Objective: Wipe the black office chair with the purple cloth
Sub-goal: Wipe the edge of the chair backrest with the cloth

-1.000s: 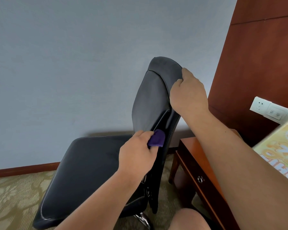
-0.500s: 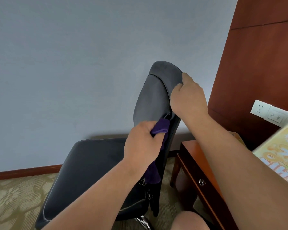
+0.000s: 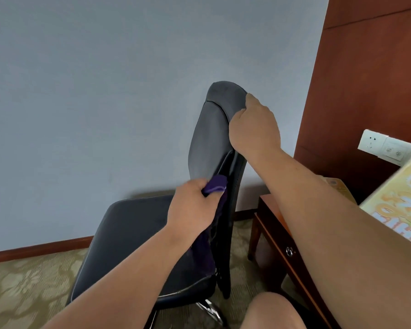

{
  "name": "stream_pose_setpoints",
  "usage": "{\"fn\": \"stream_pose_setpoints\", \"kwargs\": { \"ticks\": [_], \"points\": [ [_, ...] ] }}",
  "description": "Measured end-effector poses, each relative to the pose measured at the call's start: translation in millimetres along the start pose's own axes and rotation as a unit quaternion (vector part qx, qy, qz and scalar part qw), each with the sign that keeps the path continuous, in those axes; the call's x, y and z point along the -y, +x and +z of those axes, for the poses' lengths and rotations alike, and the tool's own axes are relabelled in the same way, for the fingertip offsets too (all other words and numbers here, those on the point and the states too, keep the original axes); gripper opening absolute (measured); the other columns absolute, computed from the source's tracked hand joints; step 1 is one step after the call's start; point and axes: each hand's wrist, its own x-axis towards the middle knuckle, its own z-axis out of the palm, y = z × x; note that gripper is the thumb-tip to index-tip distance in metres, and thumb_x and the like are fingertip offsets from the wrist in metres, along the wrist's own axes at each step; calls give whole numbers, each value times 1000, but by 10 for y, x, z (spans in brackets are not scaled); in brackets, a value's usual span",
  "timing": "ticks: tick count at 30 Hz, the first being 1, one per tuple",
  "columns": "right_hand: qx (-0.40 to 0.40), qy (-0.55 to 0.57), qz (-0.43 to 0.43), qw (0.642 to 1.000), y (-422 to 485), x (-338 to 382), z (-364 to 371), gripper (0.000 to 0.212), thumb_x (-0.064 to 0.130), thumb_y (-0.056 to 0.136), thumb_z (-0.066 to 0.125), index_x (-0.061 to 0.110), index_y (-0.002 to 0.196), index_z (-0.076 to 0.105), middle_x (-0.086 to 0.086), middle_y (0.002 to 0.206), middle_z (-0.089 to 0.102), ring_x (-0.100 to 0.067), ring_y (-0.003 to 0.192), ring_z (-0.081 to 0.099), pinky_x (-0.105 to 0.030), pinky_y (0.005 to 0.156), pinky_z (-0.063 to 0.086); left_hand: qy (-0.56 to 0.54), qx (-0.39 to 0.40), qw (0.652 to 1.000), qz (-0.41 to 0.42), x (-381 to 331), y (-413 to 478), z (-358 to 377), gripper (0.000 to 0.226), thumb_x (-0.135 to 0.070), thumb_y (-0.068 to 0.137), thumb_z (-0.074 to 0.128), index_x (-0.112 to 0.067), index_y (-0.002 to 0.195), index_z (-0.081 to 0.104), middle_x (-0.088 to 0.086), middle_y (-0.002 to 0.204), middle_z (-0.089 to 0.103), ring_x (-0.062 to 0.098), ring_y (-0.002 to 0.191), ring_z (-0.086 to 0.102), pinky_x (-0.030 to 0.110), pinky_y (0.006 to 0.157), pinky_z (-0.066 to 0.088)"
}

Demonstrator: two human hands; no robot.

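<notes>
Presses cloth [image 3: 216, 185] against near edge of chair [image 3: 209, 138] back, low down, with left hand [image 3: 190, 210], fingers curled tight round cloth. Steadies chair top with right hand [image 3: 254, 127], fingers clamped over rim. Likely risks: swivelling or rolling on slackened right grip under wiping pressure; snagging hanging cloth tail behind seat.

Left hand [image 3: 192, 211] out front, fingers curled round the purple cloth [image 3: 216, 185]; right hand [image 3: 254, 129] higher, arm stretched, gripping the top edge of the black office chair [image 3: 128, 233].
</notes>
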Motion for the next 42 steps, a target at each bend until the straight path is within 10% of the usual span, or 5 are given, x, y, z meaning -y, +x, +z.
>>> {"fn": "stream_pose_setpoints", "kwargs": {
  "ticks": [13, 20, 24, 30, 42],
  "points": [
    [46, 52, -18, 997, 239, -211, -66, 40, 21, 100, 37, 4, 136, 47, -15, 113, 57, -25, 90, 45, -31, 67, 33, 119, -44, 990, 62, -192, 161, 202, 22, -38, 93, 60, -24, 78, 67, -3, 73, 64, 20, 63, 63, 39, 61, 56],
    [54, 56, -36, 996, 431, -346, -17, 49, 13, 99, 37, 13, 148, 40, -6, 119, 56, -19, 95, 45, -29, 76, 37, -100, -54, 990, -78, -116, 356, 225, 37, -36, 91, 68, -12, 66, 54, 6, 59, 56, 18, 54, 52, 31, 53, 42],
    [43, 51, -46, 997, 629, -484, 51, 19, 5, 93, 32, 16, 95, 47, 7, 81, 45, -13, 70, 42, -25, 54, 30, -124, -67, 988, -59, -114, 506, 246, 39, -36, 91, 69, -15, 64, 50, 1, 55, 48, 16, 50, 46, 30, 51, 39],
    [51, 28, -63, 996, 902, -601, 129, 28, 3, 90, 31, 23, 71, 29, 7, 71, 33, -10, 59, 29, -14, 44, 29, -140, -93, 985, -46, -69, 710, 407, 35, -37, 90, 70, -11, 69, 61, -3, 55, 55, 11, 49, 51, 27, 50, 43],
    [17, 36, -86, 996, 1090, -716, 233, 23, 2, 83, 28, 20, 71, 22, 3, 66, 23, -14, 61, 19, -29, 53, 16, -133, -51, 990, 6, 368, 854, 677, 10, -37, 89, 71, -32, 81, 69, -16, 72, 66, 3, 61, 60, 15, 56, 47]
  ]
}}
